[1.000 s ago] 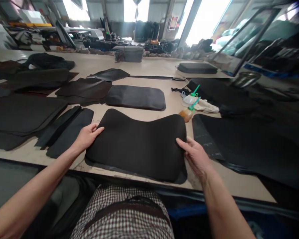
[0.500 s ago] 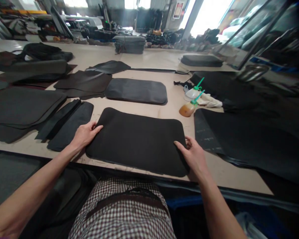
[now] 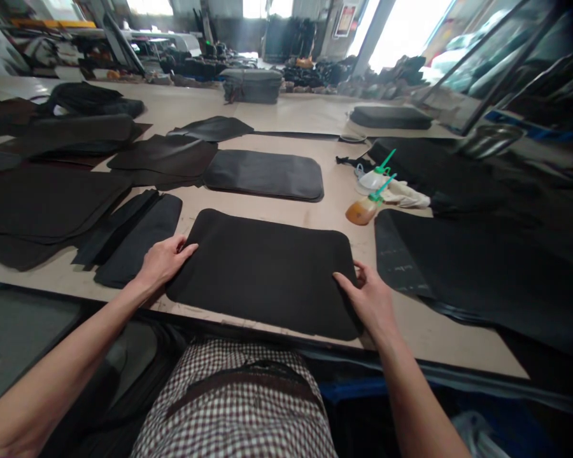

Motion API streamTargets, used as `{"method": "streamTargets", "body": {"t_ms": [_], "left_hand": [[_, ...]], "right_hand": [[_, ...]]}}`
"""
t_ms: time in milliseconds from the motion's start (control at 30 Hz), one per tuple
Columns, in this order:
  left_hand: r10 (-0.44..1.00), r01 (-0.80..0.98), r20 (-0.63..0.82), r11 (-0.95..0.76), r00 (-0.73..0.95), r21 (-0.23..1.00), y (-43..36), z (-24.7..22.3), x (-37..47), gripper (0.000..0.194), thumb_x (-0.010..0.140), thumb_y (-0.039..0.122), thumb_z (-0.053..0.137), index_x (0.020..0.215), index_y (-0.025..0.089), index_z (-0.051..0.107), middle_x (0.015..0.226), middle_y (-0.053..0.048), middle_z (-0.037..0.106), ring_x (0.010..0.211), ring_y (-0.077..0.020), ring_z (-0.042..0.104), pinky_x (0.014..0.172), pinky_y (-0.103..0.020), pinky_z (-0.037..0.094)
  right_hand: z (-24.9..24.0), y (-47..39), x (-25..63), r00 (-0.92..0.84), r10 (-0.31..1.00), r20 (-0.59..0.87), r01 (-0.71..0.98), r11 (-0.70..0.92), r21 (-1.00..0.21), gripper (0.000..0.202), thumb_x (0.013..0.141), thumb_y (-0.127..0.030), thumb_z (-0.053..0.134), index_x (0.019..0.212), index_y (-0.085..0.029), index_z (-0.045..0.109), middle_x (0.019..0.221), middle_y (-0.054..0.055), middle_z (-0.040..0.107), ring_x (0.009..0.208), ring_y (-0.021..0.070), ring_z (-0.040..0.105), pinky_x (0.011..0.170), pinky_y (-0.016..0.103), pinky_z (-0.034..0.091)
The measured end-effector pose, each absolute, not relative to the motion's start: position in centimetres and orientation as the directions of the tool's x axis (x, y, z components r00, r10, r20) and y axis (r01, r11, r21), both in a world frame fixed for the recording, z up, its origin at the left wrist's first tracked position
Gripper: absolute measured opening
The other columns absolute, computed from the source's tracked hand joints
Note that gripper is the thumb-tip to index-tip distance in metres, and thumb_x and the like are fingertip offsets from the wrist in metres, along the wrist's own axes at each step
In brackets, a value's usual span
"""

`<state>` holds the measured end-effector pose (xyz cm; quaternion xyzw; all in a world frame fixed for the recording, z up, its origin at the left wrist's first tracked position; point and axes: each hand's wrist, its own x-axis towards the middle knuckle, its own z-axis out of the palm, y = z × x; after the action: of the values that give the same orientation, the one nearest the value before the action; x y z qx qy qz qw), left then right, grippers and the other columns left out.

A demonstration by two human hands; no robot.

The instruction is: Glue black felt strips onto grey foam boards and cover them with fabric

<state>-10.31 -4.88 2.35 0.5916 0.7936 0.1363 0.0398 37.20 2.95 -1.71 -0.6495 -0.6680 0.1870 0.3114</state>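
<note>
Black panel spans your left fingers and right fingers, both pinched snug on its edges. Amber bottle sits just past your right ones.

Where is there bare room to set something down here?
Bare tabletop shows front right, between the right hand and the large dark sheet; in a strip between the held black panel and the dark stack behind; and farther back, between the grey bundle and far stack. Overlapping dark pieces crowd the left.

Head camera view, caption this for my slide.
Left hand and right hand hold a black, round-cornered rectangular sheet over a beige tabletop.
</note>
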Motion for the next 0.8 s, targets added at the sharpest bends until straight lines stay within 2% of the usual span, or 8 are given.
{"method": "streamTargets", "body": {"t_ms": [233,333,433,533,600,667,800], "left_hand": [[0.936,0.919,0.056,0.330,-0.349,0.215,-5.0,2.2,-10.0,0.047,0.094,0.066,0.046,0.099,0.022,0.064,0.098,-0.006,0.072,0.080,-0.0218,0.066,0.066,-0.026,0.039],[0.931,0.924,0.036,0.353,-0.362,0.146,-5.1,2.3,-9.6,0.051,0.095,0.067,0.042,0.110,0.023,0.064,0.108,-0.008,0.071,0.084,-0.0251,0.067,0.065,-0.028,0.041],[0.939,0.946,0.119,0.325,-0.324,0.011,-5.1,2.3,-9.3,0.063,0.098,0.067,0.035,0.134,0.020,0.055,0.119,-0.015,0.066,0.092,-0.0325,0.067,0.070,-0.036,0.047],[0.960,0.983,0.239,0.168,-0.147,-0.071,-4.7,2.2,-8.4,0.070,0.099,0.064,0.030,0.145,0.014,0.047,0.133,-0.021,0.058,0.113,-0.0409,0.060,0.082,-0.047,0.051],[0.963,1.000,0.271,-0.007,0.009,-0.007,-4.2,2.1,-7.1,0.066,0.100,0.062,0.034,0.147,0.018,0.046,0.142,-0.018,0.054,0.124,-0.0391,0.055,0.095,-0.050,0.049],[0.949,0.979,0.283,-0.174,0.139,0.102,-3.8,1.9,-5.2,0.061,0.100,0.060,0.040,0.148,0.024,0.045,0.148,-0.012,0.052,0.131,-0.0333,0.052,0.105,-0.048,0.046],[0.926,0.919,0.282,-0.319,0.250,0.232,-3.4,1.6,-1.1,0.053,0.101,0.052,0.047,0.149,0.030,0.046,0.150,-0.008,0.051,0.135,-0.0272,0.051,0.109,-0.044,0.046]], "right_hand": [[-1.5,3.2,36.7,0.033,0.981,0.189,0.824,0.080,-0.560,0.060,0.085,-0.061,0.063,0.129,-0.022,0.062,0.091,0.006,0.071,0.078,0.0264,0.066,0.074,0.038,0.051],[-1.0,2.6,36.4,0.030,0.981,0.193,0.864,0.072,-0.499,0.056,0.088,-0.057,0.058,0.131,-0.021,0.060,0.095,0.009,0.070,0.082,0.0284,0.065,0.075,0.041,0.051],[-0.6,2.4,36.5,0.016,0.958,0.287,0.889,0.118,-0.443,0.056,0.088,-0.054,0.058,0.131,-0.019,0.058,0.113,0.016,0.066,0.106,0.0351,0.061,0.090,0.048,0.049],[-0.4,4.4,37.5,0.067,0.919,0.389,0.850,0.152,-0.505,0.059,0.085,-0.054,0.059,0.130,-0.015,0.057,0.128,0.020,0.057,0.124,0.0381,0.050,0.105,0.053,0.042],[-0.4,7.3,38.2,0.134,0.906,0.401,0.808,0.134,-0.573,0.061,0.084,-0.053,0.058,0.130,-0.014,0.054,0.129,0.021,0.055,0.124,0.0363,0.051,0.106,0.051,0.042],[-0.5,11.2,38.5,0.190,0.898,0.397,0.784,0.105,-0.611,0.064,0.082,-0.053,0.058,0.132,-0.013,0.051,0.128,0.020,0.055,0.122,0.0343,0.053,0.104,0.049,0.045],[-1.0,18.9,37.6,0.296,0.875,0.384,0.726,0.055,-0.685,0.072,0.073,-0.049,0.066,0.133,-0.014,0.047,0.130,0.020,0.054,0.125,0.0349,0.050,0.107,0.049,0.043]]}}
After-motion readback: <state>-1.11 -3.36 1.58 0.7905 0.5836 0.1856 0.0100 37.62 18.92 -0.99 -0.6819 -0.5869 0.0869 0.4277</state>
